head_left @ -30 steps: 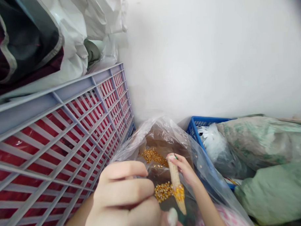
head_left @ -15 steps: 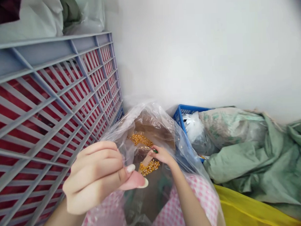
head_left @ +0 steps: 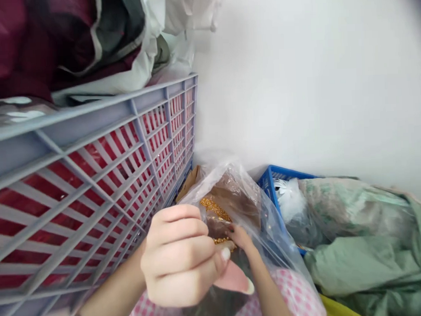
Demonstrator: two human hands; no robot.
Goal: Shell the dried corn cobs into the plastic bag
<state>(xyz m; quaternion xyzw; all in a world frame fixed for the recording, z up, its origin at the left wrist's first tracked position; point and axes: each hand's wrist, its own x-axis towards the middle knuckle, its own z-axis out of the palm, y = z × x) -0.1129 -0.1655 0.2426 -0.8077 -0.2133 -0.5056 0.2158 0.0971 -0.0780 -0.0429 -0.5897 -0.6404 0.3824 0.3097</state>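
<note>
My left hand (head_left: 181,256) is curled into a fist close to the camera, its thumb pressed to its fingers at the near rim of a clear plastic bag (head_left: 257,211). Loose yellow corn kernels (head_left: 214,206) lie inside the bag. My right hand (head_left: 239,236) reaches down into the bag with its fingers closed on the top of a pale corn cob (head_left: 227,243). The left hand hides most of the cob. A pink checked sleeve covers my right forearm.
A tall grey slatted crate (head_left: 94,180) with red contents stands at the left, with dark red and white cloth (head_left: 71,43) piled on it. A blue basket (head_left: 269,179) and green woven sacks (head_left: 354,217) lie at the right against a white wall.
The view has swung back up and left. My left hand has come nearer and now covers most of the cob. My right hand stays in the bag on the cob.
</note>
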